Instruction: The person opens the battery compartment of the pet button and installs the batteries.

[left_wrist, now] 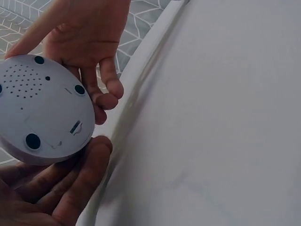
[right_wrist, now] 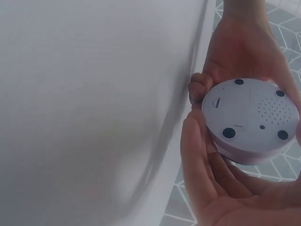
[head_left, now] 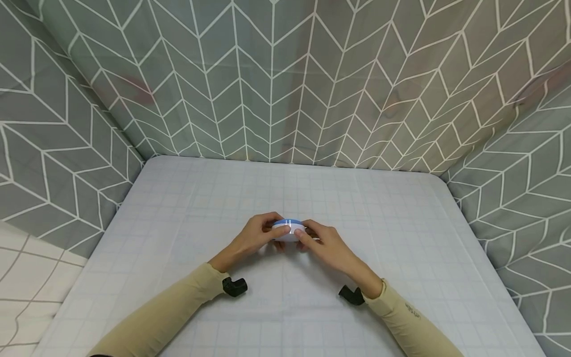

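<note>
Between both hands is a small round white device (head_left: 289,237) with a blue upper rim, held above the table. Its flat underside, seen in the left wrist view, has a cluster of speaker holes, dark round feet and a battery cover with a latch. My left hand (head_left: 255,234) grips one side, thumb on the near face and fingers behind and beneath. On the opposite side my right hand (head_left: 329,244) holds it the same way, thumb on the near face. In the right wrist view the device (right_wrist: 249,115) shows its underside, with fingers curled around its edge.
A white cloth with a faint grid covers the table (head_left: 187,198). Grey curtains (head_left: 285,89) with white chevron lines hang behind and at both sides. Black wrist mounts (head_left: 234,286) sit at the sleeve cuffs. White floor tiles (head_left: 27,277) show at the lower left.
</note>
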`<state>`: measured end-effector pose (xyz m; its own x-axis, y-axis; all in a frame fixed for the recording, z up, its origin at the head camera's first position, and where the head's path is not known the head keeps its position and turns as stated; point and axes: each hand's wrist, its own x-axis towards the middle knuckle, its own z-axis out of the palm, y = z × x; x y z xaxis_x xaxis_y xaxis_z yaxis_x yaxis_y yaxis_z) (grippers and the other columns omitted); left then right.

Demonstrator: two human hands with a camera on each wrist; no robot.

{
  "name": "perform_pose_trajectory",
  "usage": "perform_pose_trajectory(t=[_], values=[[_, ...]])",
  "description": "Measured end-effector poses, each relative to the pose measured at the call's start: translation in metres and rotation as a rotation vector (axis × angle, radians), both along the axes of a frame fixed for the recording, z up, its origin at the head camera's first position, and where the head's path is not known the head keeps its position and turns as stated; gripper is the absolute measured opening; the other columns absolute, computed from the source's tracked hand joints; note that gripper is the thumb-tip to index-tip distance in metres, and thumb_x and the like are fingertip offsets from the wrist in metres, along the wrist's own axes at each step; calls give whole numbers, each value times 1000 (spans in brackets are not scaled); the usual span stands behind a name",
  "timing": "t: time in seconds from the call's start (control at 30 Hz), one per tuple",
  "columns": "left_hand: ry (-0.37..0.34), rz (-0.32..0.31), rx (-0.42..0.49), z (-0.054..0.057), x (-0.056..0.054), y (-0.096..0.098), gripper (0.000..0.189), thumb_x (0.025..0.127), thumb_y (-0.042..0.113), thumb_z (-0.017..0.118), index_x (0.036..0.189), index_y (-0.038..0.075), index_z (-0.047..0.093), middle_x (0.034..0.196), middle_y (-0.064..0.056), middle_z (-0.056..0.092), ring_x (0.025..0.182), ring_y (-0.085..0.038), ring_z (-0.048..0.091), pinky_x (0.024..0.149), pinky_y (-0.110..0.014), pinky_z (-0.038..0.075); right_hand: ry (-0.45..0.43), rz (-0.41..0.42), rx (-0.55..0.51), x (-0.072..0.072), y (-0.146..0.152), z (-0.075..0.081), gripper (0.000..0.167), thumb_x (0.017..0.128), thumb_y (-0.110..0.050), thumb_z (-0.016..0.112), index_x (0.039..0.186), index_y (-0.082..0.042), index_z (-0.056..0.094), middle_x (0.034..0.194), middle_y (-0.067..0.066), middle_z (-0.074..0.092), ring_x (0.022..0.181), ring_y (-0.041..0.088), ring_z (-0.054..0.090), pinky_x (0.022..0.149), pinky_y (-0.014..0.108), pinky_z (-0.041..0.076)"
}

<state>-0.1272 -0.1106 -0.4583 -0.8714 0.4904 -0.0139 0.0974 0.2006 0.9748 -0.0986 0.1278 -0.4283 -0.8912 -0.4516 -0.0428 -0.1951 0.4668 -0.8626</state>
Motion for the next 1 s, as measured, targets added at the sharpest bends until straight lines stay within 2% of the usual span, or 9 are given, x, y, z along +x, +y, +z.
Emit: perform_pose_trajectory(t=[0.1, 0.3, 0.4, 0.57, 0.77, 1.0], values=[[62, 13, -63, 0, -2, -3, 43, 99, 45, 73, 121, 9, 69, 107, -6, 74, 83, -20, 74, 81, -33, 61, -29, 14, -22, -2, 2, -1, 44, 110, -41, 58, 136, -6, 61, 118, 12, 77, 98, 20, 79, 98, 43, 60], [193, 15, -181, 3, -7, -8, 47, 92, 47, 81, 125, 16, 70, 117, 0, 72, 101, -15, 67, 94, -35, 56, -51, 36, -32, -8, 6, -4, 52, 105, -36, 68, 144, -3, 58, 131, 13, 71, 116, 23, 72, 101, 36, 60], [210, -1, -197, 2, -9, -10, 50, 88, 47, 85, 127, 20, 70, 118, 3, 72, 104, -14, 66, 95, -35, 56, -53, 46, -35, -11, 9, -6, 54, 102, -34, 73, 144, -5, 59, 135, 12, 68, 121, 24, 68, 104, 34, 58], [228, -15, -197, 0, -12, -11, 57, 80, 44, 93, 128, 24, 68, 121, 9, 71, 109, -10, 66, 98, -33, 56, -49, 44, -75, -13, 12, -9, 55, 95, -25, 82, 142, -5, 61, 134, 12, 68, 120, 26, 68, 102, 34, 59], [249, -16, -180, -4, -10, -8, 70, 72, 40, 99, 131, 20, 66, 123, 8, 71, 112, -10, 66, 100, -36, 56, -35, 51, -117, -13, 12, -15, 62, 89, -18, 88, 142, -2, 60, 138, 17, 66, 120, 30, 70, 102, 38, 60], [267, 3, -217, -12, -7, -7, 79, 66, 47, 101, 132, 22, 65, 123, 8, 68, 115, -10, 64, 105, -39, 54, -13, 35, -98, -14, 10, -18, 62, 86, -17, 90, 140, -3, 62, 138, 15, 67, 120, 30, 70, 101, 39, 60]])
